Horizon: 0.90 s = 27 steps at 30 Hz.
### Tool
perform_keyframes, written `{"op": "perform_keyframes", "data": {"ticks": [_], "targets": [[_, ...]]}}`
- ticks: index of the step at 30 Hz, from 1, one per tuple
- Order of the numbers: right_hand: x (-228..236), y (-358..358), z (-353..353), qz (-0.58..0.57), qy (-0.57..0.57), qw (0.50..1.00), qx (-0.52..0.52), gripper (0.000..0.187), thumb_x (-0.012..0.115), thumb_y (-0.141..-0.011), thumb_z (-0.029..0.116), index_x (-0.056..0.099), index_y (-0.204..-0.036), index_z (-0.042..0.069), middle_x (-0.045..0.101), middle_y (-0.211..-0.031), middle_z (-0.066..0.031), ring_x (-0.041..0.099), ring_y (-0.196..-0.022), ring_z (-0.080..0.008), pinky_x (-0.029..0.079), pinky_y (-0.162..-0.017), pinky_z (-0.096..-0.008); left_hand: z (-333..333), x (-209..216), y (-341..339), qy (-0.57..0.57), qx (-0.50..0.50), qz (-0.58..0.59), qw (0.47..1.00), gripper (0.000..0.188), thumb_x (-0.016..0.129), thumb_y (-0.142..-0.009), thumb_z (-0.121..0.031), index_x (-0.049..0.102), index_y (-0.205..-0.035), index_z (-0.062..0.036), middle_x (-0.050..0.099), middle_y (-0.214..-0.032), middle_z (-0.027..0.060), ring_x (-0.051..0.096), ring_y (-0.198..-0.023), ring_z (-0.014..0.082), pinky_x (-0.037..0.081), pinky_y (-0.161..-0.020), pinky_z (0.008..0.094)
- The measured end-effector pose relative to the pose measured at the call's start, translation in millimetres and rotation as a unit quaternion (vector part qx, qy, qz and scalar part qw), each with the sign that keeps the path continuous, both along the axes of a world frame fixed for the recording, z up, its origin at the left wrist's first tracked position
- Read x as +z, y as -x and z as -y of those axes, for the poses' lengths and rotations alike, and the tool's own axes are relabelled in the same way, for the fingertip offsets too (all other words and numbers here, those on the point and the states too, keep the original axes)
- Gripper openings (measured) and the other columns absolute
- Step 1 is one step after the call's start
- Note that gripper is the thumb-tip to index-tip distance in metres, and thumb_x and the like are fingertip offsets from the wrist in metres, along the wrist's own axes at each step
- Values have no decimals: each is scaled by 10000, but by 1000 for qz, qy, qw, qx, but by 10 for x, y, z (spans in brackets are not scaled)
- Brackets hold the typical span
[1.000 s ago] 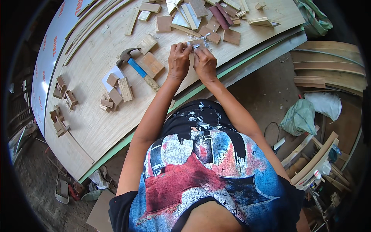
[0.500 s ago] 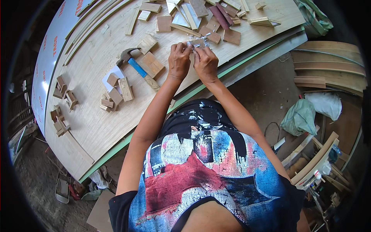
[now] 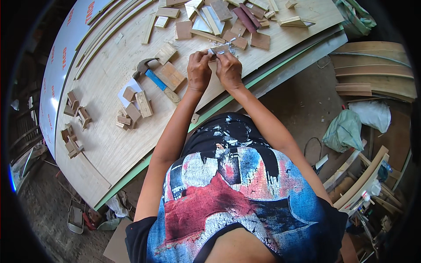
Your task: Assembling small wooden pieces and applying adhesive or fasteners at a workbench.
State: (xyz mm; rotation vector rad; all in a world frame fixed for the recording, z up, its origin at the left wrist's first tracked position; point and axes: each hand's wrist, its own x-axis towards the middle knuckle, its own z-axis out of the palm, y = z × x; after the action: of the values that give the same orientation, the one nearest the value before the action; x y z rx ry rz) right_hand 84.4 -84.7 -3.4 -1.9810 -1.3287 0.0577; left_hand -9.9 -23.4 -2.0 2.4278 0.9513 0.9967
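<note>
My left hand (image 3: 199,72) and my right hand (image 3: 229,71) are close together above the far part of the wooden worktop. Both are closed, with the fingertips nearly meeting at a small whitish-grey piece (image 3: 216,51); its kind is too small to make out. Just beyond the fingers lies a small brown wood block (image 3: 222,48) among white scraps (image 3: 231,45). To the left of my left hand rests a claw hammer (image 3: 155,79) with a blue and wooden handle, its head pointing away. Wood blocks (image 3: 173,76) lie beside it.
Many wood offcuts (image 3: 215,19) and a dark red rolled piece (image 3: 247,17) cover the far worktop. Small joined wood pieces (image 3: 72,140) stand at the left, near a stack of blocks (image 3: 131,107). Bags (image 3: 344,131) and curved boards (image 3: 372,68) lie off the right edge.
Both hands have drawn slightly back and left from the white scraps. The whitish-grey piece at the fingertips shows more plainly. The hammer and blocks stay where they were.
</note>
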Motion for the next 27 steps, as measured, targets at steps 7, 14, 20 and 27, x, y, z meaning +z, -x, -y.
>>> {"op": "perform_keyframes", "data": {"ticks": [7, 14, 20, 27], "targets": [[27, -80, 57, -19, 4, 999, -36, 102, 573, -717, 50, 600, -799, -4, 575, -759, -148, 564, -684, -317, 456, -622, -374, -7, -60, 119, 286, 55, 219, 931, 156, 559, -720, 89, 561, -846, -2, 612, -852, 97, 595, -776, 191, 474, -700, 270], [213, -114, 65, -59, -31, 998, -15, 123, 597, -711, 47, 607, -821, -6, 565, -717, -135, 559, -656, -308, 446, -584, -368, 18, 52, 126, 512, 7, 394, 763, 289, 548, -759, 73, 483, -1033, 11, 582, -971, 105, 559, -878, 152, 468, -771, 256], [387, -66, 92, -95, -60, 994, 8, 131, 608, -723, 40, 611, -847, -5, 543, -675, -108, 541, -568, -236, 423, -518, -316, 54, 93, 74, 505, -29, 394, 768, 358, 555, -739, 97, 466, -1077, 19, 561, -975, 101, 541, -917, 150, 447, -787, 247], [400, -82, 86, -101, -81, 992, 0, 118, 607, -740, 44, 614, -849, -2, 530, -656, -90, 521, -526, -190, 411, -489, -285, 119, 148, 15, 431, -39, 339, 835, 365, 560, -727, 106, 488, -1071, 7, 539, -987, 73, 537, -933, 153, 435, -811, 257]]}}
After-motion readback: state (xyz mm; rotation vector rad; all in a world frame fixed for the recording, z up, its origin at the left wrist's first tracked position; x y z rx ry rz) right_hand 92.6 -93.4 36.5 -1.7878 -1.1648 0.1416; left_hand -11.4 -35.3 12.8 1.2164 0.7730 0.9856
